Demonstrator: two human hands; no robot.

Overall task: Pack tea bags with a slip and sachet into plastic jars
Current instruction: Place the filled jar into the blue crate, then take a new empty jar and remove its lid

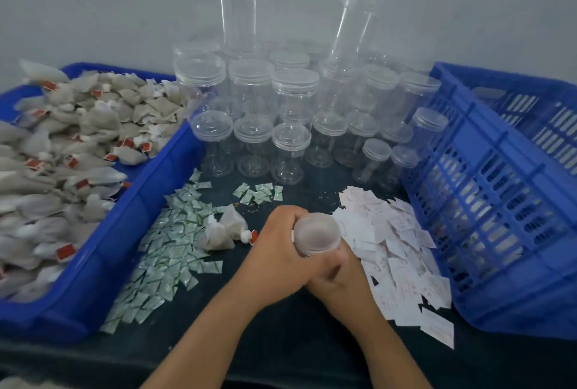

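A clear plastic jar is held over the dark table, its round end turned toward me. My left hand grips it from the left side. My right hand holds it from below and the right, fingers curled against the left hand. A few loose tea bags lie just left of the hands. Green-white sachets are spread to the left, white paper slips to the right. The jar's contents cannot be made out.
A blue tray heaped with tea bags fills the left side. A blue slatted crate stands at the right. Several lidded empty jars stand stacked at the back against a grey wall.
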